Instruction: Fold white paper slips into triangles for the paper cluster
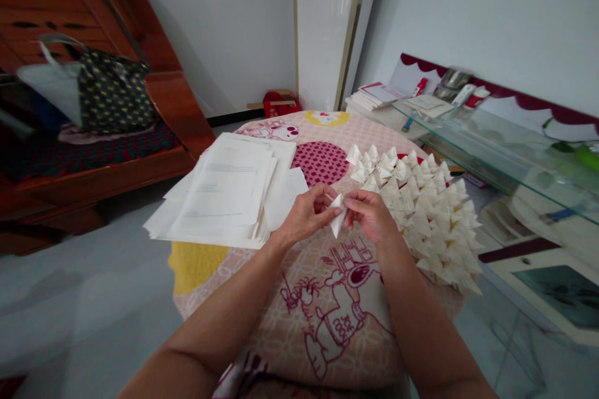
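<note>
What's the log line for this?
left hand: holds folded paper; right hand: touches same paper; tablecloth: printed sheets left, folded-paper pile right

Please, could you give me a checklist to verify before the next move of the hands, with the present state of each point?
1. Left hand has a grip on the folded paper: ok.
2. Right hand is pinching it too: cannot tell; its fingertips are at the paper's right side.
3. Paper stack has aligned edges: not ok; sheets are spread unevenly.
4. Left forearm is apart from the stack: cannot tell; they meet in this view.
5. Folded pieces are grouped on the person's right: ok.
6. Creases are sharp: cannot tell; too small.
</note>
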`<state>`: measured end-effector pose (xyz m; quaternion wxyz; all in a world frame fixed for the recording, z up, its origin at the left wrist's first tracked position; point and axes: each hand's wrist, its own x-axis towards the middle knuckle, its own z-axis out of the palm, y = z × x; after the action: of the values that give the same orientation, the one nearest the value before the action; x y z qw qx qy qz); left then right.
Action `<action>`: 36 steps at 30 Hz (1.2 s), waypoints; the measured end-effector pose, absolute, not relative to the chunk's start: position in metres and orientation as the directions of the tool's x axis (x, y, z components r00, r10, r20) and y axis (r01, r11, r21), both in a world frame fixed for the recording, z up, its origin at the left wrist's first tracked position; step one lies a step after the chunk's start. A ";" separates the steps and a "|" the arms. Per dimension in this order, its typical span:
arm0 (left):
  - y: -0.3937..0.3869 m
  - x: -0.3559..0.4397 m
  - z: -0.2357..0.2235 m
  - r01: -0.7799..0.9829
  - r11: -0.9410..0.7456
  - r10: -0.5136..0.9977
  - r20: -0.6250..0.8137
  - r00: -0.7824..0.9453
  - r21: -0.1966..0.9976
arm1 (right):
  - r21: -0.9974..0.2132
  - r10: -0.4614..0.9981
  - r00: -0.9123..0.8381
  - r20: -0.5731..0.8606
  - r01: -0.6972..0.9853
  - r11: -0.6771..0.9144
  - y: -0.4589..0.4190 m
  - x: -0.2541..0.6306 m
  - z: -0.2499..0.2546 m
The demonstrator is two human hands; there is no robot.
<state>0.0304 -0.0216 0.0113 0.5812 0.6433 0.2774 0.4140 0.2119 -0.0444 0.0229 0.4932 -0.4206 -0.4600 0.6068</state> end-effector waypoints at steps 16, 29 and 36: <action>-0.026 0.035 0.011 -0.021 -0.261 0.887 0.249 0.389 0.965 | -0.980 0.996 -0.079 -0.038 -0.190 -0.052 -0.045 0.207 0.021; -0.025 0.033 0.012 0.055 -0.294 0.887 0.251 0.387 0.954 | -0.999 0.998 -0.031 0.046 0.011 0.046 -0.044 0.203 0.022; -0.025 0.033 0.012 0.099 -0.310 0.888 0.251 0.385 0.945 | -0.993 0.998 0.019 0.056 0.108 0.054 -0.044 0.199 0.019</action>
<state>0.0329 -0.0249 0.0120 0.4657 0.6898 0.3580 0.4234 0.1993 -0.0443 0.0194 0.4916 -0.5177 -0.5341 0.4529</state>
